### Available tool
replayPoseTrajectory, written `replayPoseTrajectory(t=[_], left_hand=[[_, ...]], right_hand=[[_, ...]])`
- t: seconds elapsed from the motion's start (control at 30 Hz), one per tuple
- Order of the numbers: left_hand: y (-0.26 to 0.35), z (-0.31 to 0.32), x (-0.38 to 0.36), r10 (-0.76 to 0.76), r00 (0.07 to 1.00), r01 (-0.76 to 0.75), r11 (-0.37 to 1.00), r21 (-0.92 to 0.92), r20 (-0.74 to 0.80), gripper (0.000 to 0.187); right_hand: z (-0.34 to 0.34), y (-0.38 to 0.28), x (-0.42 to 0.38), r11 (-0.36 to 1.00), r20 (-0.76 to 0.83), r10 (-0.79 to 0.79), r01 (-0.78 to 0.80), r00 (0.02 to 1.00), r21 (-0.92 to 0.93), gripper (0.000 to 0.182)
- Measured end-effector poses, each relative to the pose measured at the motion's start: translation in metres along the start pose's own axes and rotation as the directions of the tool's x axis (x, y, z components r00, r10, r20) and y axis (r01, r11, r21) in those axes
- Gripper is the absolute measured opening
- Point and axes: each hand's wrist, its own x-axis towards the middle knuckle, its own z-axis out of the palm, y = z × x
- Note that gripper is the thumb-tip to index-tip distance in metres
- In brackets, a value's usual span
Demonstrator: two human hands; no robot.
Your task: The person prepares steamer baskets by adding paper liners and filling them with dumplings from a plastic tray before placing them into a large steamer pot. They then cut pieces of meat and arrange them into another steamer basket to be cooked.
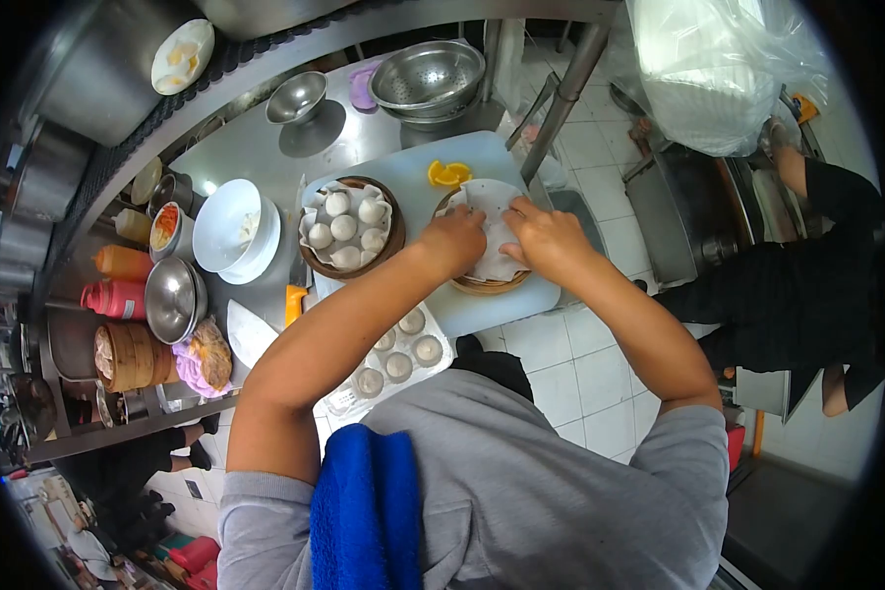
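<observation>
A white paper liner (494,198) lies in a round bamboo steamer (492,286) on the right part of a pale cutting board (418,177). On the liner's left side, my left hand (452,241) has its fingers curled and closed at the paper. Across from it, my right hand (553,239) grips the liner's right side, thumb set apart from the fingers. Just left of my left hand, a second bamboo steamer (395,236) holds several white buns (343,227) on paper. Yellow-orange wedges (448,174) sit behind the lined steamer.
A plastic tray of buns (398,367) is at the board's near edge. White bowls (234,228), an orange-handled knife (294,303) and metal bowls (172,298) stand left. A colander (427,79) is at the back. A person in black (787,285) is at the right.
</observation>
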Motion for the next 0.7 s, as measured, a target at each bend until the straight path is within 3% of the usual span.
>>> replayPoseTrajectory(t=[0.07,0.17,0.27,0.37,0.47,0.5,0.57,0.67,0.7], left_hand=[[0.003,-0.001,0.002,-0.002,1.000,0.002,1.000,-0.010,-0.003,0.024],[0.005,-0.005,0.004,-0.009,1.000,0.008,0.999,-0.044,-0.011,0.024],[0.005,-0.006,0.009,-0.018,0.999,0.020,0.999,-0.045,0.039,0.029],[0.007,-0.006,0.010,-0.047,0.997,0.050,0.998,-0.046,0.066,0.034],[0.008,-0.008,0.011,-0.060,0.996,0.062,0.997,-0.036,0.065,0.036],[0.009,-0.005,0.012,-0.072,0.995,0.075,0.996,-0.043,0.065,0.035],[0.009,0.000,0.015,-0.099,0.994,0.102,0.993,-0.057,0.055,0.035],[0.014,0.001,0.014,-0.130,0.987,0.137,0.988,-0.074,0.090,0.033],[0.014,-0.001,0.015,-0.137,0.982,0.148,0.986,-0.073,0.132,0.032]], right_hand=[[-0.002,-0.005,0.004,1.000,0.050,-0.007,0.008,0.999,-0.025,0.038],[0.023,-0.003,0.013,0.981,0.246,0.087,-0.040,0.965,-0.191,0.050],[0.043,0.001,0.016,0.954,0.290,0.168,-0.081,0.942,-0.290,0.049],[0.048,0.006,0.018,0.957,0.291,0.120,-0.032,0.949,-0.289,0.048],[0.023,0.014,0.026,0.993,0.423,0.087,-0.043,0.902,-0.112,0.042],[0.012,0.020,0.029,0.974,0.405,0.138,-0.198,0.904,0.109,0.041],[-0.006,0.040,0.027,0.735,0.406,0.240,-0.438,0.882,0.518,0.037],[0.000,0.051,0.009,0.072,0.372,0.277,-0.405,0.886,0.911,0.035],[0.003,0.051,0.007,0.136,0.356,0.249,-0.397,0.901,0.908,0.036]])
